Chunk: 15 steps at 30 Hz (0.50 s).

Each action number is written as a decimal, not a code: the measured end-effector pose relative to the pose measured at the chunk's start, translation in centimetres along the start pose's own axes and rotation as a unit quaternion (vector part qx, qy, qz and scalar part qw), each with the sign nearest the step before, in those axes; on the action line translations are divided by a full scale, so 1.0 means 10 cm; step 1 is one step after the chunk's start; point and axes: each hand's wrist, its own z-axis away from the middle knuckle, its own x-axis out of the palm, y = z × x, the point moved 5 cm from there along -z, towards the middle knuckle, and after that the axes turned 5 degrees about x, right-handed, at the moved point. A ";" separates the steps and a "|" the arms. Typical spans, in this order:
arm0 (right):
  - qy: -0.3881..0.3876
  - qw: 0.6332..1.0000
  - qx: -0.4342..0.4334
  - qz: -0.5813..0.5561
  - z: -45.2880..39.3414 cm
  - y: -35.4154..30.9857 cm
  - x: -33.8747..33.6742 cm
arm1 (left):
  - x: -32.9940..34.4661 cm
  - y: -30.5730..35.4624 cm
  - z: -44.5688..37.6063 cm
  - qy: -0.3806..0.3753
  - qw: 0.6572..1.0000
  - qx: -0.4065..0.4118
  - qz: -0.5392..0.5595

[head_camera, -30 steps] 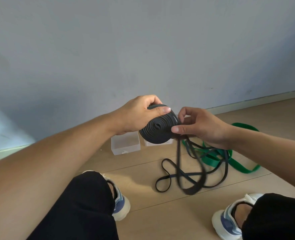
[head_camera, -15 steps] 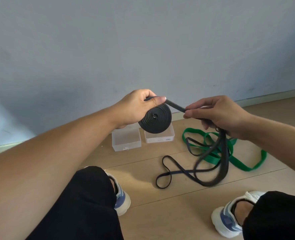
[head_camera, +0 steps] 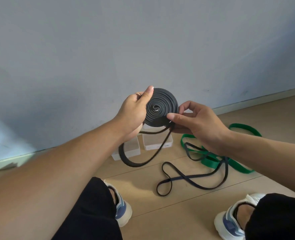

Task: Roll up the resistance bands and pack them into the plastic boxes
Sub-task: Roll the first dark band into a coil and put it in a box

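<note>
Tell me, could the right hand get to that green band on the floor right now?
Probably, but not straight away. The green band lies in the open below the right hand, with only a thin black band across it. That hand is busy pinching the black coil, though.

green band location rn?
Head view, right side: green band lies on the floor under the right forearm, right of the plastic boxes, tangled with a thin black band.

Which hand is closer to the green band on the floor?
The right hand. It holds the rim of the black roll just up and left of the green band. The left hand grips the roll's far side, farther from the green band.
</note>
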 end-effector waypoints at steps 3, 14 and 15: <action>0.018 1.000 -0.018 -0.008 0.02 -0.04 -0.01 | 0.00 -0.01 0.00 0.035 0.998 -0.031 0.050; 0.002 0.906 -0.055 0.419 0.07 -0.26 -0.12 | 0.06 0.14 0.11 -0.187 0.895 0.054 -0.401; 0.006 0.907 -0.056 0.418 0.06 -0.27 -0.14 | 0.06 0.15 0.11 -0.195 0.897 0.046 -0.394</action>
